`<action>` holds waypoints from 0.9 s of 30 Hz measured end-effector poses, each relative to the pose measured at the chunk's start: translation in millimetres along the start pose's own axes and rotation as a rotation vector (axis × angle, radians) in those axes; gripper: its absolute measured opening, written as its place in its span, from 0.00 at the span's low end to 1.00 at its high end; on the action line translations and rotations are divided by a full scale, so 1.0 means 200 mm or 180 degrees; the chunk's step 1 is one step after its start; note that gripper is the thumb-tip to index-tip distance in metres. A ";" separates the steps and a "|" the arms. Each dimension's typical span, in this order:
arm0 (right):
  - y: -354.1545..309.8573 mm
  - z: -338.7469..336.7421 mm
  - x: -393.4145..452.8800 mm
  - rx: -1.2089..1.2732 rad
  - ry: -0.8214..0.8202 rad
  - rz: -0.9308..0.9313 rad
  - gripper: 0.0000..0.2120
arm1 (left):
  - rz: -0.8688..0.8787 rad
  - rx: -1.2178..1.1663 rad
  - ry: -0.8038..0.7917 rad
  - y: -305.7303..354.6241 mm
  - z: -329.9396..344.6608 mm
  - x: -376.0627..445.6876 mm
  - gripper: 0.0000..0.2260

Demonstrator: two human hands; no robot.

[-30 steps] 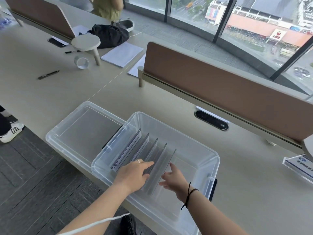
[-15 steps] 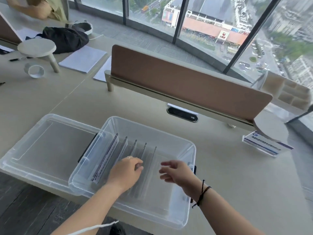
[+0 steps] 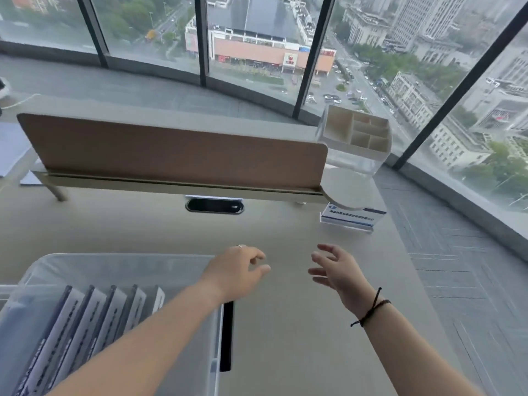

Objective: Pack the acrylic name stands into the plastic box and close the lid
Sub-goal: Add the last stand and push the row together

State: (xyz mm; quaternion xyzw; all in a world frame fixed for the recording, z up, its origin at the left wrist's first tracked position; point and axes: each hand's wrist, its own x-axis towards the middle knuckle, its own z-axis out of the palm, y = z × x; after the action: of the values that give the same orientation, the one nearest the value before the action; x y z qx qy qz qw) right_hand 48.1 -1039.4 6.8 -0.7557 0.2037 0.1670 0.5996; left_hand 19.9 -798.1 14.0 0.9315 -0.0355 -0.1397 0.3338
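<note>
A clear plastic box sits at the lower left of the desk with several acrylic name stands standing in a row inside it. One more acrylic name stand, with a blue and white card, rests on the desk at the far right, under a round shelf. My left hand hovers above the box's right rim, fingers loosely apart and holding nothing. My right hand is over the bare desk to the right, open and empty, a black cord on its wrist. The box's lid is out of view.
A brown desk divider runs across the back. Below it is a black cable port. A white compartment organiser stands on a round shelf at the divider's right end. The desk edge drops to grey carpet on the right.
The view swung right and up. Both hands left the stands in the box and moved right, out over the desk. The lid passed out of view at the left.
</note>
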 end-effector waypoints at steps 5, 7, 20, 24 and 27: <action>0.03 -0.52 0.42 -0.0086 0.0363 0.0042 0.19 | -0.0112 -0.0337 -0.0161 0.36 0.23 0.49 0.15; 0.05 -0.70 0.62 -0.0169 0.0562 0.0059 0.21 | -0.0231 -0.0466 -0.0165 0.46 0.32 0.69 0.16; 0.12 -1.13 1.45 -0.0726 0.0858 0.0053 0.30 | -0.0696 -0.0695 -0.0372 0.56 0.75 1.56 0.29; 0.15 -1.11 1.53 -0.0783 0.0796 -0.0244 0.24 | -0.0601 -0.0780 -0.0432 0.53 0.85 1.63 0.30; 0.15 -1.12 1.53 -0.0815 0.0820 -0.0397 0.12 | -0.0609 -0.1067 -0.0271 0.51 0.91 1.64 0.32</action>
State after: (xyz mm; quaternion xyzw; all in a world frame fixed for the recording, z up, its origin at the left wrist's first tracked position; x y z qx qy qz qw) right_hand 298.6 -1297.1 -120.5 -0.8521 0.2087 0.0560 0.4767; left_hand 286.3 -1041.7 -133.1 0.8553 0.0628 -0.2140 0.4677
